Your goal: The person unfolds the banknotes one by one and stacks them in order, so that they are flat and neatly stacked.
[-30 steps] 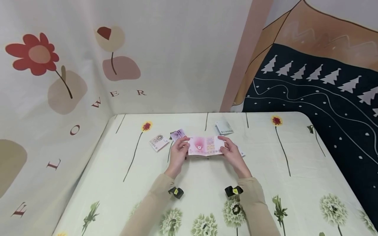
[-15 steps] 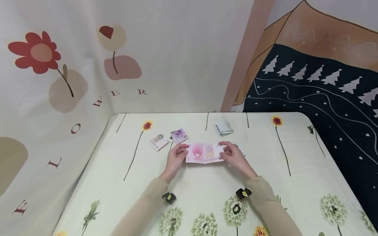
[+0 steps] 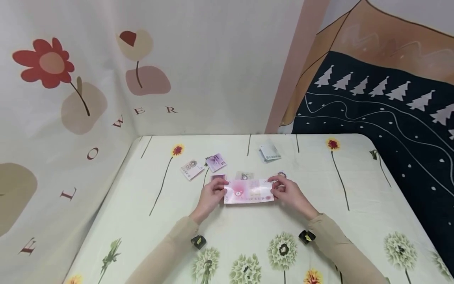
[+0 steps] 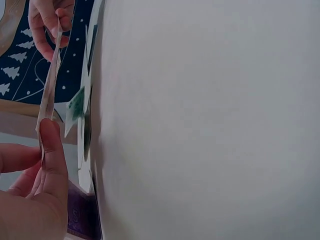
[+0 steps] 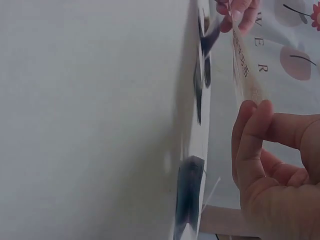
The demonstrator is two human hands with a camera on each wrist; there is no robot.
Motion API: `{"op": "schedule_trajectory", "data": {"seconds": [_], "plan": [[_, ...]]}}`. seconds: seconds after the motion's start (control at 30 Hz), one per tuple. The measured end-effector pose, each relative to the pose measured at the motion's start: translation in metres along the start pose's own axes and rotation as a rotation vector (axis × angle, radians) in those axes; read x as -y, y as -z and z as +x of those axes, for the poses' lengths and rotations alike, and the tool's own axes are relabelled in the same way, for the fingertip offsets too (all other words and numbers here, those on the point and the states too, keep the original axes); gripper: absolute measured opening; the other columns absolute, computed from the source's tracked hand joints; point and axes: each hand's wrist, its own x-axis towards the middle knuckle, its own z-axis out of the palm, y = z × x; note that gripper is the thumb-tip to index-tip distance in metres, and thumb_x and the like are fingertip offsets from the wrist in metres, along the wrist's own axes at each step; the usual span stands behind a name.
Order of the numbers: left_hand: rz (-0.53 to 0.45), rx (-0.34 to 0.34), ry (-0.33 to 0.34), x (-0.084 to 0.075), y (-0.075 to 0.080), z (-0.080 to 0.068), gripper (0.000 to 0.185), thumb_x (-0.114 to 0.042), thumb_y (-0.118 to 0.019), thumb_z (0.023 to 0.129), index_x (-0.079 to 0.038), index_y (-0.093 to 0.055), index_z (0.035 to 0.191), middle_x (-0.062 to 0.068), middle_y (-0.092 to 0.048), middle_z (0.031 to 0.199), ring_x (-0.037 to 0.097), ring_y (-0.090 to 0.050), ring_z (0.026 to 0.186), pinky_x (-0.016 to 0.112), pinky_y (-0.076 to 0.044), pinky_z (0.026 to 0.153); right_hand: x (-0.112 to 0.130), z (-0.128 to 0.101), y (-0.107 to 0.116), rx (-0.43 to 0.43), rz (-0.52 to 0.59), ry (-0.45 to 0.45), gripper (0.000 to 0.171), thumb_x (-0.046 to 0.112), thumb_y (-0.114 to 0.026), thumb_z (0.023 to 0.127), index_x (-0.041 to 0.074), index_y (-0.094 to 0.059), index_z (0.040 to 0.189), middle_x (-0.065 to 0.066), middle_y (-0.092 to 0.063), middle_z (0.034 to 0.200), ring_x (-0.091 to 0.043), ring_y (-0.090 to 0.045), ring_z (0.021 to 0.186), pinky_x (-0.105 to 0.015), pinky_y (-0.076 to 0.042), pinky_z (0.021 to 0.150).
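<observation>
Worktop, flower-print cloth; left hand and right hand, fingers of each pinching one short end of the pink banknote; pink banknote, stretched flat between both hands just above the worktop's middle; purple banknote, beige banknote, green banknote, lying beyond, apart.
</observation>
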Motion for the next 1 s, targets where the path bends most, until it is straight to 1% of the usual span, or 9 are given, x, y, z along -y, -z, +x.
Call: {"op": "schedule_trajectory", "data": {"seconds": [0.07, 0.13, 0.27, 0.33, 0.5, 0.6, 0.73, 0.87, 1.0], "plan": [[0.002, 0.007, 0.003, 0.002, 0.0, -0.001, 0.026, 0.009, -0.061, 0.085, 0.001, -0.064, 0.109, 0.012, -0.066, 0.1, 0.022, -0.063, 0.087, 0.027, -0.055, 0.072, -0.003, -0.002, 0.0, 0.01, -0.003, 0.01, 0.03, -0.009, -0.06, 0.086, -0.004, -0.059, 0.116, -0.013, -0.058, 0.088, -0.019, -0.062, 0.068, -0.027, -0.051, 0.053], [0.008, 0.015, 0.007, 0.005, -0.001, -0.002, 0.027, 0.009, -0.061, 0.084, 0.0, -0.065, 0.109, 0.011, -0.065, 0.101, 0.021, -0.063, 0.087, 0.027, -0.055, 0.072, -0.006, -0.004, 0.0, 0.016, -0.021, 0.032, 0.03, -0.008, -0.062, 0.086, -0.004, -0.06, 0.115, -0.011, -0.058, 0.087, -0.019, -0.062, 0.071, -0.027, -0.052, 0.057], [0.008, 0.033, -0.02, 0.011, -0.002, -0.005, 0.026, 0.012, -0.062, 0.082, 0.002, -0.064, 0.107, 0.013, -0.065, 0.099, 0.024, -0.064, 0.086, 0.027, -0.056, 0.072, -0.009, -0.007, -0.001, -0.004, -0.077, 0.085, 0.029, -0.006, -0.064, 0.084, -0.001, -0.062, 0.113, -0.008, -0.06, 0.085, -0.017, -0.061, 0.077, -0.025, -0.052, 0.066], [-0.002, 0.037, -0.042, 0.014, -0.003, -0.006, 0.026, 0.014, -0.062, 0.081, 0.004, -0.064, 0.105, 0.014, -0.065, 0.099, 0.026, -0.064, 0.086, 0.027, -0.056, 0.072, -0.01, -0.008, -0.002, -0.01, -0.081, 0.096, 0.029, -0.006, -0.064, 0.085, -0.001, -0.063, 0.113, -0.009, -0.061, 0.086, -0.018, -0.061, 0.078, -0.024, -0.052, 0.069], [-0.029, 0.054, -0.069, 0.014, -0.003, -0.008, 0.026, 0.014, -0.062, 0.081, 0.005, -0.063, 0.106, 0.017, -0.064, 0.103, 0.029, -0.065, 0.088, 0.028, -0.057, 0.072, -0.01, -0.012, -0.002, -0.01, -0.036, 0.063, 0.031, -0.009, -0.061, 0.084, -0.001, -0.062, 0.115, -0.015, -0.06, 0.1, -0.02, -0.063, 0.08, -0.024, -0.052, 0.066], [-0.038, 0.08, -0.051, 0.013, -0.002, -0.008, 0.027, 0.013, -0.062, 0.082, 0.003, -0.063, 0.107, 0.019, -0.063, 0.109, 0.03, -0.067, 0.089, 0.029, -0.057, 0.072, -0.009, -0.015, -0.002, -0.014, -0.025, 0.051, 0.033, -0.011, -0.06, 0.083, -0.003, -0.062, 0.115, -0.021, -0.057, 0.111, -0.023, -0.063, 0.082, -0.024, -0.053, 0.065], [-0.035, 0.1, -0.022, 0.012, 0.0, -0.008, 0.029, 0.014, -0.062, 0.081, 0.002, -0.063, 0.107, 0.02, -0.061, 0.114, 0.028, -0.068, 0.087, 0.03, -0.058, 0.069, -0.009, -0.018, -0.003, -0.017, -0.028, 0.046, 0.034, -0.012, -0.06, 0.082, -0.003, -0.061, 0.115, -0.022, -0.055, 0.118, -0.025, -0.062, 0.083, -0.025, -0.053, 0.066], [-0.027, 0.121, 0.015, 0.011, 0.001, -0.007, 0.028, 0.014, -0.063, 0.08, 0.002, -0.062, 0.105, 0.017, -0.062, 0.106, 0.023, -0.066, 0.077, 0.032, -0.058, 0.061, -0.011, -0.018, -0.004, -0.005, -0.013, 0.019, 0.035, -0.012, -0.061, 0.081, -0.002, -0.062, 0.115, -0.02, -0.055, 0.119, -0.024, -0.062, 0.083, -0.026, -0.054, 0.066], [-0.023, 0.143, 0.053, 0.012, 0.001, -0.007, 0.026, 0.016, -0.063, 0.078, 0.003, -0.062, 0.1, 0.014, -0.063, 0.094, 0.019, -0.064, 0.071, 0.033, -0.058, 0.059, -0.014, -0.018, -0.004, 0.006, -0.015, 0.012, 0.033, -0.013, -0.062, 0.08, -0.003, -0.063, 0.112, -0.02, -0.056, 0.117, -0.022, -0.062, 0.08, -0.026, -0.053, 0.064]]}}
